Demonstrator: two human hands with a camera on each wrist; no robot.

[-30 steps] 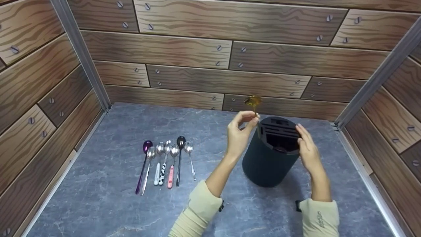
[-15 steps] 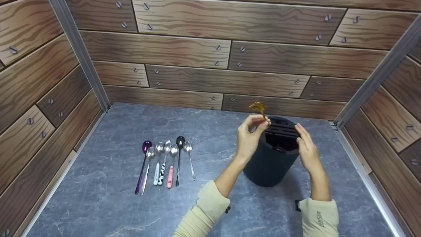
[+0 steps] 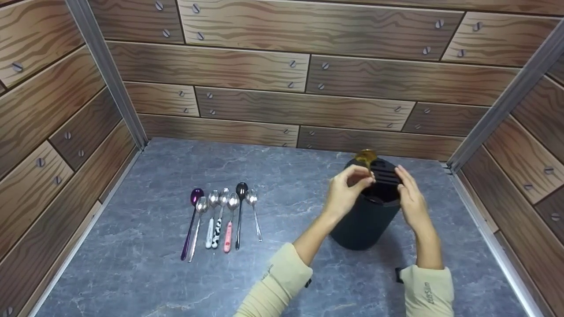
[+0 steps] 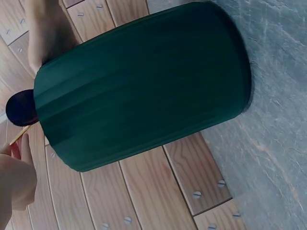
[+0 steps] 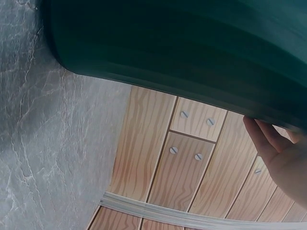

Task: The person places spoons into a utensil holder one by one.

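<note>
My left hand point(image 3: 344, 193) pinches the thin handle of a gold spoon point(image 3: 365, 155) between thumb and fingers, bowl end up. It is over the left part of the slotted top of a dark green cylindrical utensil holder point(image 3: 363, 224). Part of that top is hidden behind the hand. In the left wrist view the gold handle slants toward the holder's rim, where a dark oval shape point(image 4: 21, 108) sticks out. My right hand point(image 3: 413, 200) rests against the holder's right side near the rim, fingers extended. The right wrist view shows its fingertips point(image 5: 252, 122) at the green wall.
Several spoons lie in a row on the grey marbled table point(image 3: 145, 220) to the left, among them a purple spoon point(image 3: 197, 193), a black spoon point(image 3: 242, 189) and a pink-handled spoon point(image 3: 228, 235). Wood-patterned walls point(image 3: 246, 68) enclose the back and sides.
My left hand has carried the gold spoon rightward and down, from beside the holder's left rim to over its top. The right hand and the row of spoons have stayed in place.
</note>
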